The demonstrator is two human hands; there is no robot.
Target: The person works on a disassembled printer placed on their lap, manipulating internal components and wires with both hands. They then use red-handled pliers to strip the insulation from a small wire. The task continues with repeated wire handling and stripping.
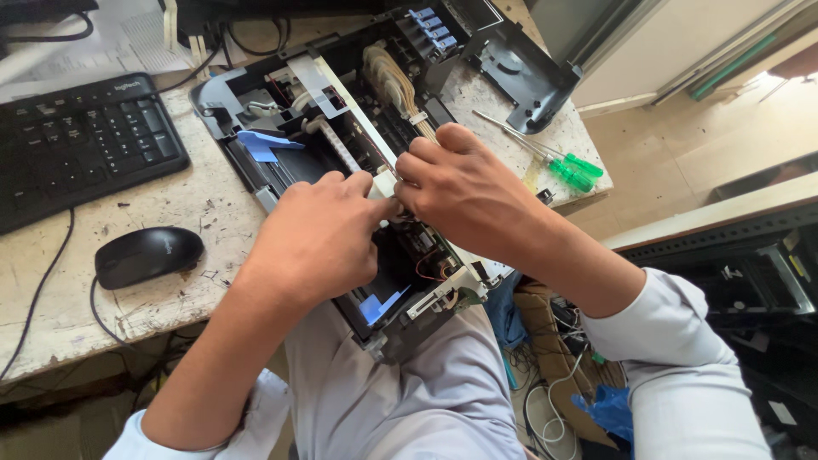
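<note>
An opened black printer with its cover off lies across the worn table, its near end hanging over the edge above my lap. My left hand and my right hand meet over its middle. Both pinch a small white part on the metal rail. A bundle of pale ink tubes runs toward blue connectors at the far end. Blue tape tabs show inside. The fingertips hide what lies under the white part.
A black keyboard and a black mouse sit to the left on the scuffed table. Two green-handled screwdrivers lie by the table's right edge. A detached black cover rests at the back. Cables and a blue bag lie on the floor.
</note>
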